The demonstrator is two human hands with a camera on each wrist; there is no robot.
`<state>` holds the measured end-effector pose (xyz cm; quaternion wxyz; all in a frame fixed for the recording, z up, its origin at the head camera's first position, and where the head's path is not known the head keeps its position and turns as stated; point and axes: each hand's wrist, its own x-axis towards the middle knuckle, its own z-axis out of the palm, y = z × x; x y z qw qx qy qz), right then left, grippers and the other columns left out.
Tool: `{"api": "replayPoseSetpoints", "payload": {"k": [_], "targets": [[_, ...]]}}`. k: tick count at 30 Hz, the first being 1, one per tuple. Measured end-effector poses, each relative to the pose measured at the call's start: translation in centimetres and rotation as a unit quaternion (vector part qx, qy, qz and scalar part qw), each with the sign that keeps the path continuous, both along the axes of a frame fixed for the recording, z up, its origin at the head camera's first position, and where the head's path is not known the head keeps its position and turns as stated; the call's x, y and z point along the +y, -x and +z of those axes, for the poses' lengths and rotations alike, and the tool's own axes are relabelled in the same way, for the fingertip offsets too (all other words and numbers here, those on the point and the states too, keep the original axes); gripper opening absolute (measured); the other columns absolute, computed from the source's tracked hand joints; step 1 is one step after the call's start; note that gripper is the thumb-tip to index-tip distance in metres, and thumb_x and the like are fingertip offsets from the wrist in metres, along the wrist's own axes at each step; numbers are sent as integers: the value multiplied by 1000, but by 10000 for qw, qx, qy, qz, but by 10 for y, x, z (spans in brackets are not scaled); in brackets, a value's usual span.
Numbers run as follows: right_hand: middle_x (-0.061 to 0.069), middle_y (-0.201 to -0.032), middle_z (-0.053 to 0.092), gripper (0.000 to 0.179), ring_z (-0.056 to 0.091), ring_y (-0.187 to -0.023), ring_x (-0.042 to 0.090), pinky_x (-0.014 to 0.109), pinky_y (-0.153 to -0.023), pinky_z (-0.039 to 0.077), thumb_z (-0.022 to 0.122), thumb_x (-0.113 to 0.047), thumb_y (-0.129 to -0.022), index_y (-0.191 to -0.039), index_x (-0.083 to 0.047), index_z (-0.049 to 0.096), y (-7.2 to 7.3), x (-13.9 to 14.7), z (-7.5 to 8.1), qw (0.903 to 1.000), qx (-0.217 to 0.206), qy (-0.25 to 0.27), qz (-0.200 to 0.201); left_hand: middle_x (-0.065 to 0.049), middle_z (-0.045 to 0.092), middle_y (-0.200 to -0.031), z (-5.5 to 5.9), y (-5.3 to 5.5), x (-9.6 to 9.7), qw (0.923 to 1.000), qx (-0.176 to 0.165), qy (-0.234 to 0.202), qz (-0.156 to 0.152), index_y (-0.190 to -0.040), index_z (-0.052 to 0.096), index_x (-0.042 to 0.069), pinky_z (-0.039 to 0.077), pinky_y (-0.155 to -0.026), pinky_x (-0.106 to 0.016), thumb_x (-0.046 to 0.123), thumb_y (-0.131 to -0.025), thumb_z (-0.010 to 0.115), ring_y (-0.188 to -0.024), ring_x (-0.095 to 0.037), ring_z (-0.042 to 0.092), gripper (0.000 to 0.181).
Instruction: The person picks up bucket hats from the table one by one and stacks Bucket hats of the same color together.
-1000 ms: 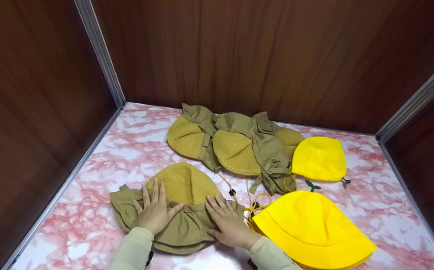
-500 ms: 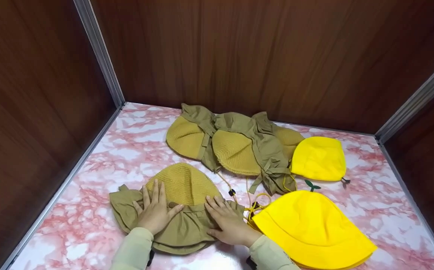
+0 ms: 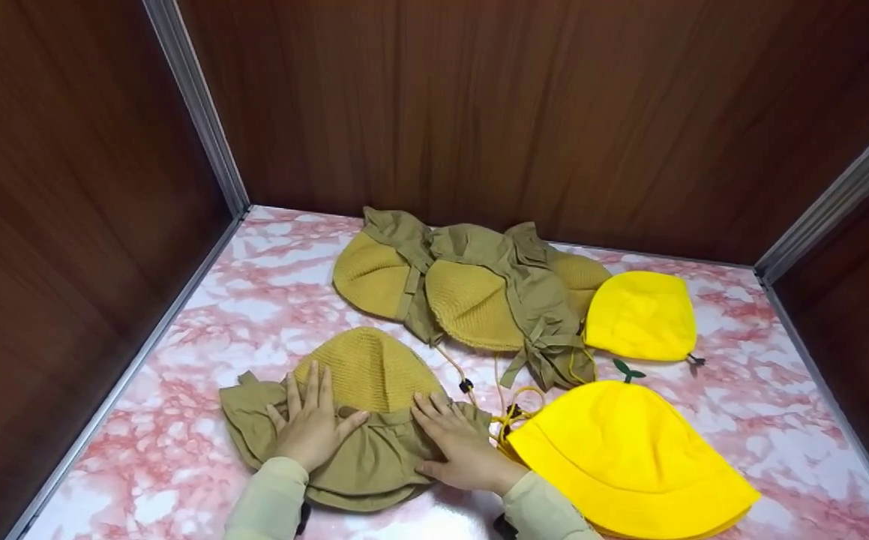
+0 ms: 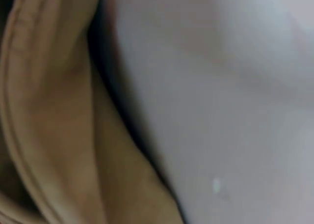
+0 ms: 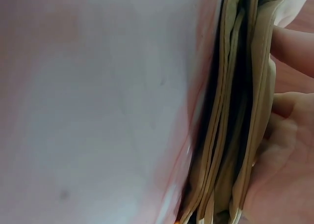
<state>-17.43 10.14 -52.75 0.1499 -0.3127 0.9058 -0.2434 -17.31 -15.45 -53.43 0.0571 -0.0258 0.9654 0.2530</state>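
Observation:
An olive sun hat (image 3: 374, 367) with a ribbed mustard crown and a ruffled brim lies flat at the front of the table. My left hand (image 3: 310, 424) rests on its left side, fingers spread toward the crown. Across the right side of the brim lies my right hand (image 3: 464, 450), its fingers straight. In the left wrist view only folds of the brim (image 4: 54, 135) show beside the table. Stacked brim layers (image 5: 221, 111) appear edge-on in the right wrist view, with part of the right hand (image 5: 287, 145) against them.
Several similar olive hats (image 3: 471, 300) overlap along the back wall. A small folded yellow hat (image 3: 642, 315) sits to their right. Nearer, a yellow bucket hat (image 3: 636, 457) with a green sprout (image 3: 629, 371) lies beside my right forearm. Yellow cords (image 3: 520, 405) trail between the hats.

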Motion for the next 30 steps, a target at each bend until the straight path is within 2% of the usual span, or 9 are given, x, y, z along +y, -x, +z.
{"api": "replayPoseSetpoints", "payload": {"k": [7, 12, 15, 18, 20, 22, 24, 27, 30], "targets": [[6, -165, 19, 73, 13, -152, 36, 68, -119, 7, 63, -36, -95, -154, -7, 32, -1, -1, 14, 9999, -67, 107, -91, -12, -6, -167, 0, 1, 0, 10000, 7, -3, 6, -159, 7, 8, -13, -103, -82, 65, -91, 53, -149, -47, -14, 99], [18, -149, 47, 58, 43, -138, 41, 60, -114, 33, 63, -26, -96, -144, 1, 46, 8, 4, 35, 9950, -447, 839, -306, -12, -5, -167, -1, 1, 0, 10000, 18, -18, 30, -159, 8, 8, -12, -104, -82, 65, -91, 53, -150, -46, -14, 100], [22, -135, 59, 47, 55, -126, 42, 56, -107, 45, 62, -20, -97, -137, 3, 54, 19, 10, 45, 9827, -730, 1516, -769, -12, -5, -167, -1, 1, 0, 10000, 38, -37, 31, -159, 8, 7, -11, -104, -83, 65, -91, 53, -150, -46, -14, 100], [24, -133, 60, 41, 57, -122, 41, 51, -103, 49, 59, -14, -97, -133, 5, 56, 31, 20, 51, 9562, -1201, 2349, -1270, -12, -6, -167, -2, 0, 0, 10000, 50, -46, 28, -159, 8, 8, -10, -104, -83, 65, -91, 53, -150, -46, -14, 100], [25, -134, 58, 43, 59, -118, 36, 48, -104, 49, 58, -11, -97, -135, 7, 52, 38, 25, 53, 9211, -1730, 3072, -1654, -12, -7, -167, -2, 1, 0, 10000, 61, -45, 31, -159, 7, 8, -10, -104, -83, 65, -91, 53, -150, -45, -15, 100], [24, -131, 61, 44, 63, -113, 30, 43, -104, 49, 56, -7, -97, -137, 10, 48, 45, 29, 54, 8633, -2340, 3965, -2071, -12, -7, -167, -1, 1, 0, 10000, 69, -50, 32, -159, 7, 8, -9, -105, -82, 65, -91, 53, -150, -45, -15, 100], [20, -128, 63, 44, 64, -109, 25, 40, -106, 48, 53, -6, -99, -139, 10, 43, 51, 33, 53, 7944, -2854, 4715, -2552, -11, -7, -167, -1, 1, 0, 10000, 72, -56, 39, -159, 7, 9, -9, -105, -82, 65, -91, 53, -150, -45, -15, 100], [25, -139, 54, 33, 58, -120, 30, 40, -113, 43, 44, -9, -104, -133, 6, 42, 63, 40, 48, 6778, -3514, 5627, -3170, -11, -7, -167, -1, 1, 0, 9999, 65, -85, 48, -159, 7, 8, -10, -104, -82, 64, -91, 54, -150, -45, -15, 99], [28, -158, 25, 45, 35, -142, 38, 40, -122, 30, 35, -15, -107, -146, 3, 26, 72, 49, 41, 5780, -4046, 6174, -3479, -10, -7, -167, -2, 0, 0, 9999, 57, -96, 67, -159, 8, 9, -11, -104, -82, 64, -91, 54, -150, -44, -15, 99]]}}
